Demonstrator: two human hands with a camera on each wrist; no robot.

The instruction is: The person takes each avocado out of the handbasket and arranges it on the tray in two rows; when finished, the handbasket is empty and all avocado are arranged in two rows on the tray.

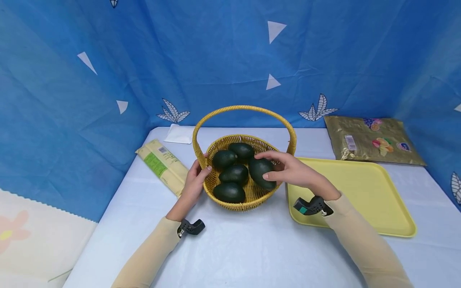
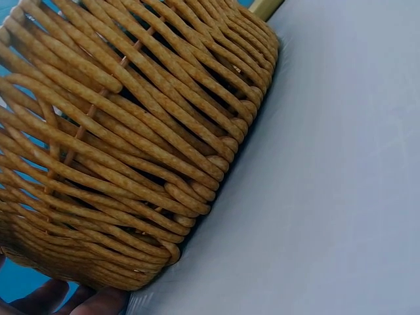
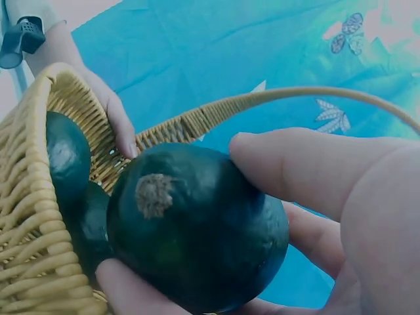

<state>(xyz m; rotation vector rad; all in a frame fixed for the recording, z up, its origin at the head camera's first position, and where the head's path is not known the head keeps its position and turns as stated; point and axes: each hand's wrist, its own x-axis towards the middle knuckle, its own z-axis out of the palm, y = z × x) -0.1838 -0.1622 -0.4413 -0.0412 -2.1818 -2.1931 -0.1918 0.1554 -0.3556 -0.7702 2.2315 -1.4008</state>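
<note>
Fingers (image 1: 268, 154) of the right hand (image 1: 289, 170) curl round a dark green fruit (image 1: 263, 173) at the right side of the basket (image 1: 237, 207); the left hand (image 1: 196, 179) pinches it beside the handle's (image 1: 245, 107) left foot. That smooth skin could slip if the hold sits off-centre, and a hasty lift might catch the handle's right foot, tipping the basket and rolling the four other fruits (image 1: 229, 193). Just to the right sits the yellow tray (image 1: 354, 192), its raised edge a possible snag; the roomiest stretch of worktop (image 1: 245, 252) lies on the basket's near side.

White table (image 1: 252, 248): basket (image 1: 235, 207), tray (image 1: 353, 196), gold bag (image 1: 363, 140), cream packet (image 1: 163, 166), white packet (image 1: 179, 134).
</note>
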